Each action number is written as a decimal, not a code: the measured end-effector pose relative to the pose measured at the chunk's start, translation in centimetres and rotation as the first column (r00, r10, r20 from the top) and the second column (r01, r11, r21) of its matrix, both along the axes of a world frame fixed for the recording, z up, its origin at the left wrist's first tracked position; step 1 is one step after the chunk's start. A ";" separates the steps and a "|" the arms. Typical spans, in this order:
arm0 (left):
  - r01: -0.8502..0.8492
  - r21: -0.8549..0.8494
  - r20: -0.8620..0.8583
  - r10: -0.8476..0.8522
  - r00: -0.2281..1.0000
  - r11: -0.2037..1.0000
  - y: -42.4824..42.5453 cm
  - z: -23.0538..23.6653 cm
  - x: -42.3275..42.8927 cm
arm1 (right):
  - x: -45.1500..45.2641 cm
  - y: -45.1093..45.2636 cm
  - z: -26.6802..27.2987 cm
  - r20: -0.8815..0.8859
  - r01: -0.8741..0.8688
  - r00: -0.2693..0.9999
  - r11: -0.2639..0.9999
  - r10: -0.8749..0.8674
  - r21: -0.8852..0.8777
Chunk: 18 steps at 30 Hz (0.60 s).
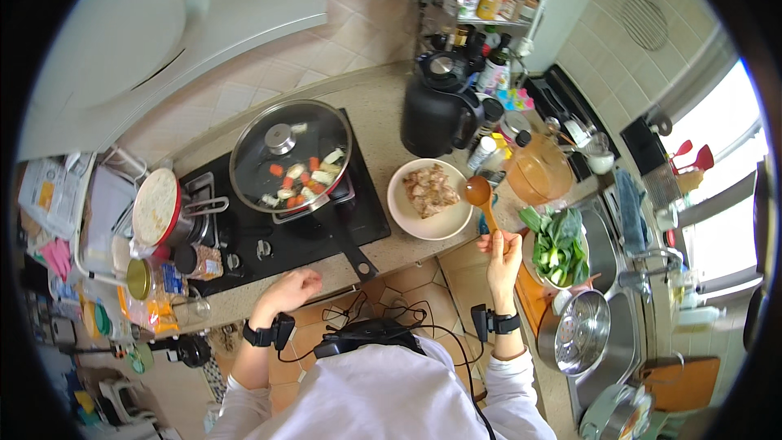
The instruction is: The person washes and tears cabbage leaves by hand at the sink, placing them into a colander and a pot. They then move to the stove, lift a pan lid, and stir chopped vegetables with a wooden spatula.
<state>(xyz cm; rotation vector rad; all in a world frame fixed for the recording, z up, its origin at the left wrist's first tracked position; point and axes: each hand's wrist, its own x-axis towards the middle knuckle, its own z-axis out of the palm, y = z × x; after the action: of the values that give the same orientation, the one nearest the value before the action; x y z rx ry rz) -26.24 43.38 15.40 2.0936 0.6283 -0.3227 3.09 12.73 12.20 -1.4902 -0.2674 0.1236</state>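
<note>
My right hand [502,256] grips the handle of a brown wooden spoon [478,191], its bowl beside the rim of a white bowl [429,229] that holds cooked meat pieces [429,190]. My left hand [292,289] holds nothing I can make out; its fingers are curled near the counter's front edge. Above it, on the black gas hob [244,256], stands a frying pan with its black handle [348,247] towards me. A glass lid [256,134] covers the pan, and carrot chunks [287,182] and pale pieces show through it.
A black kettle [435,116], bottles and an orange-tinted bowl [539,171] stand behind. At right are a bowl of leafy greens [557,247], a steel steamer pot [582,333] and the sink [617,342]. At left are a pot with a red-rimmed top [157,208] and jars [198,261].
</note>
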 end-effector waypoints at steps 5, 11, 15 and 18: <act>-0.212 0.046 0.084 0.208 0.974 0.976 0.1 -0.2 -0.2 | 1.5 1.7 -1.2 0.244 0.055 0.969 0.934 0.036 -0.354; -0.198 -0.083 -0.037 0.195 0.980 0.977 -1.2 -2.1 -2.7 | 2.0 3.3 -4.0 0.323 0.040 0.935 0.861 0.146 -0.506; -0.251 -0.093 -0.066 0.245 0.967 0.964 -1.5 -2.7 -4.0 | 2.5 3.6 -6.5 0.266 0.043 0.956 0.841 0.122 -0.540; -0.277 -0.076 -0.075 0.272 0.959 0.958 -1.6 -2.6 -4.5 | 3.2 2.8 -7.9 0.346 0.076 0.926 0.820 0.154 -0.568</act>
<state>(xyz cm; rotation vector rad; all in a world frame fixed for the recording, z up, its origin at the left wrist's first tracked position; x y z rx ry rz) -30.73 41.77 12.81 1.8898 0.9162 -0.2537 6.32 15.52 4.33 -2.1170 -0.6170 -0.0632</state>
